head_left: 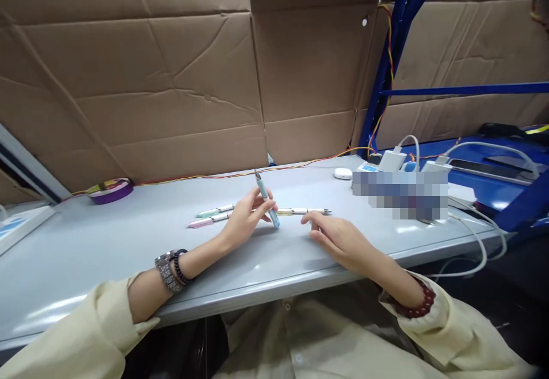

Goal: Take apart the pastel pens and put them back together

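A light blue pen (262, 187) is pinched between the thumb and fingers of my left hand (249, 213). It stands tilted over the table, its pointed end up and its blue end down. Behind and left of that hand lie a green pen (214, 211) and a pink pen (209, 220), partly covered by the hand. A yellow and white pen (295, 211) lies between my two hands, its dark tip to the right. My right hand (337, 239) rests by this pen, fingers loosely bent and apart, with no held object visible.
Purple tape roll (111, 192) sits at the back left of the grey table (128, 242). A small white case (342, 173) and plugged-in chargers (392, 160) stand at the back right, beside a blurred-out patch. White cables (480, 253) hang over the right edge. Cardboard (193, 82) walls the back.
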The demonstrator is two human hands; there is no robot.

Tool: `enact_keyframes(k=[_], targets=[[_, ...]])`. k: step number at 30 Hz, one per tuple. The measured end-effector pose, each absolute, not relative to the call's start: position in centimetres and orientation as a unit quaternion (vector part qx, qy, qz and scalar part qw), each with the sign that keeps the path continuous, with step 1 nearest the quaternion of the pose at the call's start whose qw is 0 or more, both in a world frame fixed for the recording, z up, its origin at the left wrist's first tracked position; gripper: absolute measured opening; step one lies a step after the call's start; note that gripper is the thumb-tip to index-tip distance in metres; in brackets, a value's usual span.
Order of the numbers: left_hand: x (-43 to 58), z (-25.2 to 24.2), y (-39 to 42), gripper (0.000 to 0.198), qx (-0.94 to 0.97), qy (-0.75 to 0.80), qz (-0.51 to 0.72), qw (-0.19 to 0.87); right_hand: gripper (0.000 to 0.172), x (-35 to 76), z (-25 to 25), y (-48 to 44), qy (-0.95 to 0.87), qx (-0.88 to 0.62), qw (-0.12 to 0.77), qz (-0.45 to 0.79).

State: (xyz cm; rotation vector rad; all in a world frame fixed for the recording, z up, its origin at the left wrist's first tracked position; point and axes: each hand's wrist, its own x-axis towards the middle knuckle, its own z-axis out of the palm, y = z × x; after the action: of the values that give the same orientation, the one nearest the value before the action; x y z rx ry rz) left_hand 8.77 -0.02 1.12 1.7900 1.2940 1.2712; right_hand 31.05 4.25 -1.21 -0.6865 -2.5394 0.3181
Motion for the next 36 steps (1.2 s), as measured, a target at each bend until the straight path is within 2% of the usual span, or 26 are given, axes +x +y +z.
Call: enact_keyframes(k=[18, 22, 27, 30, 36], targets=[[9.1, 1.0, -0.1, 0.016, 0.687, 0.476, 0.470, 0.282, 0.031, 31.0, -1.1, 4.2, -0.928, -0.251, 0.252, 0.116], [9.1, 1.3, -0.2, 0.016, 0.709, 0.479, 0.446, 0.262, 0.031, 31.2, -1.3, 4.2, -0.897, -0.240, 0.346, 0.135], [8.2, 0.9, 0.7, 0.021, 0.794, 0.512, 0.323, 0.055, 0.031, 31.7, -1.7, 3.9, -0.825, -0.206, 0.512, 0.123], [7.9, 0.1, 1.6, 0.019, 0.834, 0.495, 0.243, 0.011, 0.028, 31.9, -2.1, 3.9, -0.804, -0.186, 0.554, 0.113], [9.0, -0.7, 3.0, 0.017, 0.842, 0.497, 0.209, -0.018, 0.025, 31.9, -2.2, 3.9, -0.796, -0.165, 0.571, 0.115]])
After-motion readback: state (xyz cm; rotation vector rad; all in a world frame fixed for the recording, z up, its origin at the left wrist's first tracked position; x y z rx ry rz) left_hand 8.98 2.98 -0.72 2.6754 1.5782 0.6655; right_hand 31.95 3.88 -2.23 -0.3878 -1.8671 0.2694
